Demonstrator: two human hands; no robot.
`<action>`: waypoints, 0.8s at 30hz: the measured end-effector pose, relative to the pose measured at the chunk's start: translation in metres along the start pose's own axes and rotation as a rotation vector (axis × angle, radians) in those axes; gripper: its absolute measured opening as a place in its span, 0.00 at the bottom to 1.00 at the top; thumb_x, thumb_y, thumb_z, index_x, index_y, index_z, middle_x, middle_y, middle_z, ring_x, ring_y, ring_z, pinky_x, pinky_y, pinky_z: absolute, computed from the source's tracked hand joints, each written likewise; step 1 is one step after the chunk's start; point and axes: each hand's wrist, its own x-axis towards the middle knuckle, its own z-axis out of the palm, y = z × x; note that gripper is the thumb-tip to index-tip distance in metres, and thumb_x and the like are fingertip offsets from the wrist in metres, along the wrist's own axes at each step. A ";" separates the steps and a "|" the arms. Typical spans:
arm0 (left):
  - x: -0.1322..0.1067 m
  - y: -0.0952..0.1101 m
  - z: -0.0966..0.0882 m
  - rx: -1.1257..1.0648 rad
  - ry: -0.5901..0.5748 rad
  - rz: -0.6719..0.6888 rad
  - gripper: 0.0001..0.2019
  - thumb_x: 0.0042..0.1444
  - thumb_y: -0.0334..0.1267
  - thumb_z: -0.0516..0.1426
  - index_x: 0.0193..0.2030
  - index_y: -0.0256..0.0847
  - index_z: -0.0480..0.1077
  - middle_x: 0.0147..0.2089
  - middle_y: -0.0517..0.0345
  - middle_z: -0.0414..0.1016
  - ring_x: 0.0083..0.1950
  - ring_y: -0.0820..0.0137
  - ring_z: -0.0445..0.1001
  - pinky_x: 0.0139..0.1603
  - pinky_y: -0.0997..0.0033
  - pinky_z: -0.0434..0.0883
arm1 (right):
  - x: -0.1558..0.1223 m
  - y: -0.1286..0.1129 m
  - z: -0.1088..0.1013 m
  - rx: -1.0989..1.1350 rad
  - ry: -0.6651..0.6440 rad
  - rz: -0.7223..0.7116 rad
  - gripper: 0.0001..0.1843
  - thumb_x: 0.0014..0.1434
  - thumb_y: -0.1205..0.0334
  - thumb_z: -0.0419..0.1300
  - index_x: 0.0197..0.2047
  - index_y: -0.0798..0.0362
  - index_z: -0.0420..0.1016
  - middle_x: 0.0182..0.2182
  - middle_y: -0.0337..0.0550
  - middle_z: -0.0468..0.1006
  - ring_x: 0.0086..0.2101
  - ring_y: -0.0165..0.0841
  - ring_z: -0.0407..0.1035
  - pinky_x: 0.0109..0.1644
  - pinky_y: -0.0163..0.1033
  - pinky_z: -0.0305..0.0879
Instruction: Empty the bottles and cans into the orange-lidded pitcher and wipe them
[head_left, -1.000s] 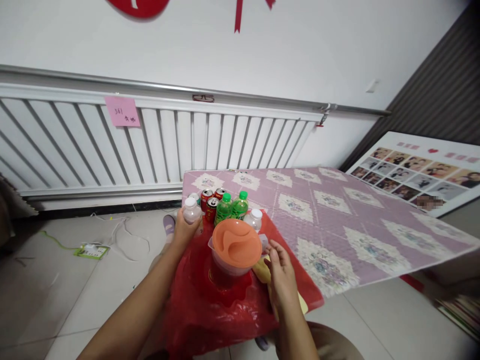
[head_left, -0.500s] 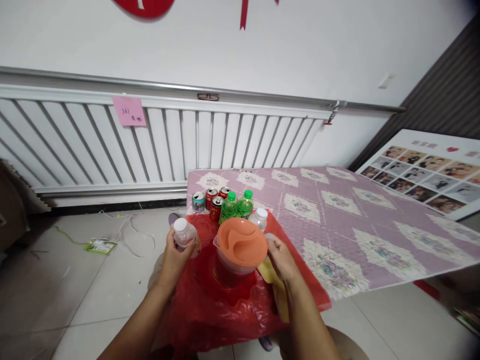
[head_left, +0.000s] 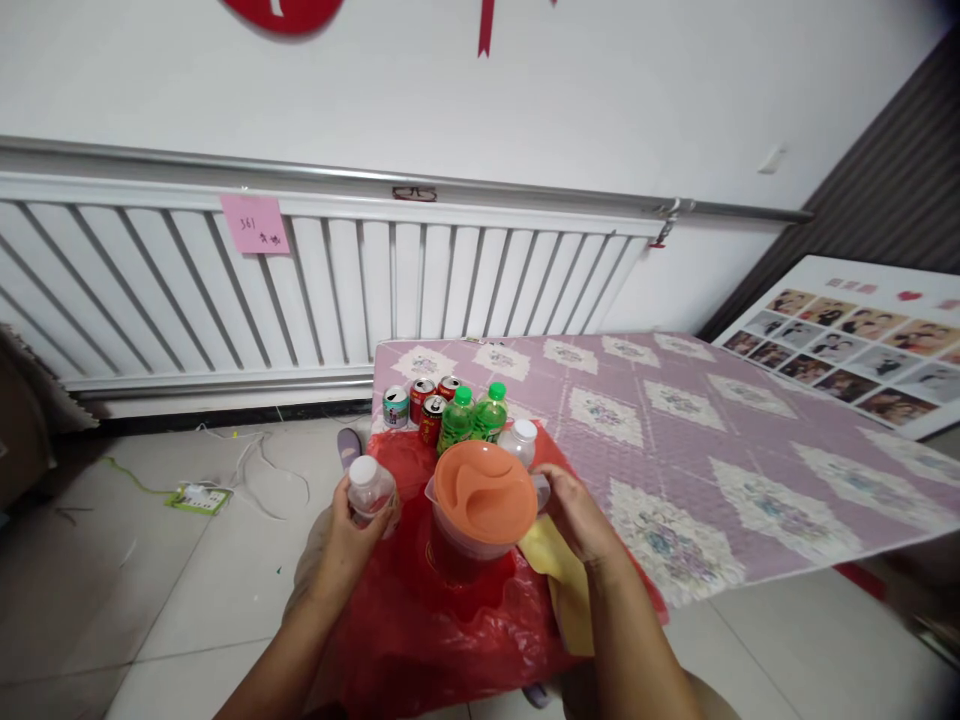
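My left hand [head_left: 346, 530] is closed round a small clear bottle with a white cap [head_left: 368, 487], held just left of a clear jug with an orange lid [head_left: 480, 495]. The jug stands on a red plastic bag [head_left: 450, 620] at the near corner of the table. My right hand [head_left: 577, 510] grips the jug's handle on its right side, fingers curled. A yellow cloth [head_left: 559, 570] lies under that wrist. Behind the jug stand two green bottles [head_left: 472, 415], a second white-capped bottle [head_left: 520, 442] and three drink cans [head_left: 420, 400].
The table wears a purple patterned cloth [head_left: 675, 420]. A white radiator [head_left: 300, 290] with a pink note [head_left: 253, 223] runs along the wall. A power strip and cables [head_left: 196, 495] lie on the tiled floor at left. A photo board [head_left: 855, 340] leans at right.
My left hand lifted the small bottle from the group and drew it back to the left of the jug. My right hand moved forward from the cloth and closed on the jug's handle.
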 end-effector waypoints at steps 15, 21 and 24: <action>0.003 0.005 0.006 0.032 0.002 -0.032 0.38 0.46 0.51 0.65 0.62 0.42 0.56 0.58 0.43 0.72 0.54 0.58 0.77 0.53 0.61 0.75 | 0.081 -0.033 0.014 -0.566 0.138 -0.272 0.13 0.37 0.63 0.67 0.32 0.49 0.81 0.33 0.45 0.81 0.37 0.42 0.71 0.49 0.49 0.64; 0.005 -0.004 0.003 0.077 -0.001 0.010 0.39 0.47 0.48 0.66 0.63 0.39 0.58 0.58 0.43 0.72 0.56 0.56 0.76 0.55 0.58 0.74 | 0.058 -0.101 -0.004 -0.815 0.260 -0.469 0.21 0.49 0.52 0.65 0.45 0.52 0.80 0.38 0.47 0.80 0.35 0.39 0.70 0.44 0.47 0.66; 0.006 -0.009 0.004 0.083 -0.006 0.064 0.36 0.48 0.45 0.66 0.62 0.40 0.59 0.59 0.43 0.71 0.57 0.57 0.75 0.57 0.59 0.73 | 0.040 -0.154 0.005 -0.881 0.386 -0.631 0.24 0.52 0.52 0.65 0.51 0.52 0.79 0.38 0.46 0.79 0.31 0.35 0.68 0.38 0.44 0.67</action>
